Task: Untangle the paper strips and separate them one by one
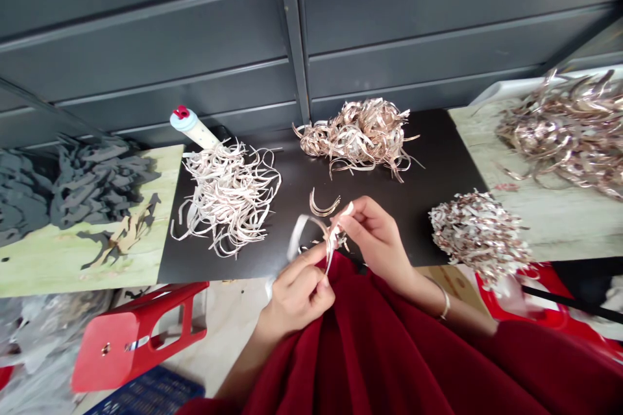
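Note:
Thin pale strips [331, 248] run between my two hands at the near edge of the black table. My left hand [299, 292] is closed around their lower ends, fingers curled. My right hand [377, 240] pinches the upper end between thumb and fingers. One strip loops out to the left and is blurred. Just beyond my hands lie a few curved rose-gold strips [324, 205]. A heap of white strips [231, 198] is to the left, and a tangle of shiny rose-gold strips [363, 133] is further back.
At right sits a pile of small curly scraps [479, 233], with more metallic strips [574, 130] behind it. Dark grey cut pieces [97, 175] lie far left. A pale bottle [199, 131] stands by the grey panel wall. Below left is a red stool [117, 343].

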Available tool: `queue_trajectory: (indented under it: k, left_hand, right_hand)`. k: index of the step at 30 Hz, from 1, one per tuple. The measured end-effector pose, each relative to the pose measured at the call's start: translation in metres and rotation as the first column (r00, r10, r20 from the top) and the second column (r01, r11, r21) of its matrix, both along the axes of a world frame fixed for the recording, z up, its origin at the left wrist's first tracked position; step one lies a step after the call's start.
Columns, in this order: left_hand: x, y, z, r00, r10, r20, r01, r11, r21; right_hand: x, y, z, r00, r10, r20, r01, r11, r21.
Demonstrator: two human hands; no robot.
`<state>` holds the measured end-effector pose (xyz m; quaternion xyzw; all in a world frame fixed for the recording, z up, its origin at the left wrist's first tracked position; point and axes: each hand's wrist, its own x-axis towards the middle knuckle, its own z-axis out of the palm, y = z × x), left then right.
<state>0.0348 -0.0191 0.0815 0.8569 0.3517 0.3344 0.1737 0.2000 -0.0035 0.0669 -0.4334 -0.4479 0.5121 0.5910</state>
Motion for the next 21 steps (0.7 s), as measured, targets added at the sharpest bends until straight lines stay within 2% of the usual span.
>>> queue_trajectory:
  k: [3, 6, 8, 10, 11, 12, 14, 16, 18, 21]
  left_hand:
    - [-0.002, 0.000, -0.002, 1.000, 0.014, 0.009, -0.013, 0.999, -0.044]
    - [-0.008, -0.001, -0.009, 0.993, 0.104, 0.055, -0.098, 0.990, -0.102]
    - [-0.015, 0.000, -0.015, 0.972, 0.212, 0.104, -0.198, 0.972, -0.130]
    - [-0.024, 0.002, -0.022, 0.940, 0.303, 0.154, -0.280, 0.947, -0.155]
    - [-0.028, 0.004, -0.026, 0.925, 0.335, 0.182, -0.308, 0.938, -0.162]
    - [-0.032, 0.005, -0.029, 0.911, 0.356, 0.207, -0.326, 0.931, -0.167]
    - [-0.038, 0.008, -0.035, 0.895, 0.374, 0.245, -0.337, 0.924, -0.181]
    - [-0.040, 0.009, -0.037, 0.887, 0.377, 0.268, -0.329, 0.922, -0.205]
    - [-0.039, 0.009, -0.037, 0.883, 0.376, 0.281, -0.323, 0.921, -0.218]
    - [-0.038, 0.008, -0.035, 0.883, 0.367, 0.292, -0.321, 0.927, -0.194]
  right_hand:
    - [0.001, 0.014, -0.008, 0.960, -0.077, -0.270, 0.043, 0.991, -0.128]
    - [0.009, 0.033, -0.029, 0.913, -0.173, -0.370, 0.107, 0.975, -0.193]
    - [0.014, 0.045, -0.057, 0.925, -0.238, -0.298, 0.188, 0.964, -0.187]
    - [0.016, 0.053, -0.094, 0.963, -0.265, -0.044, 0.254, 0.952, -0.172]
    - [0.016, 0.056, -0.115, 0.958, -0.233, 0.166, 0.259, 0.952, -0.160]
    - [0.014, 0.056, -0.136, 0.910, -0.152, 0.386, 0.225, 0.963, -0.150]
    - [0.010, 0.052, -0.175, 0.870, -0.051, 0.490, 0.153, 0.973, -0.170]
    - [0.007, 0.042, -0.205, 0.826, 0.067, 0.560, 0.048, 0.981, -0.187]
    - [0.009, 0.028, -0.224, 0.758, 0.212, 0.618, -0.101, 0.973, -0.210]
    - [0.023, 0.007, -0.235, 0.628, 0.388, 0.674, -0.320, 0.919, -0.231]
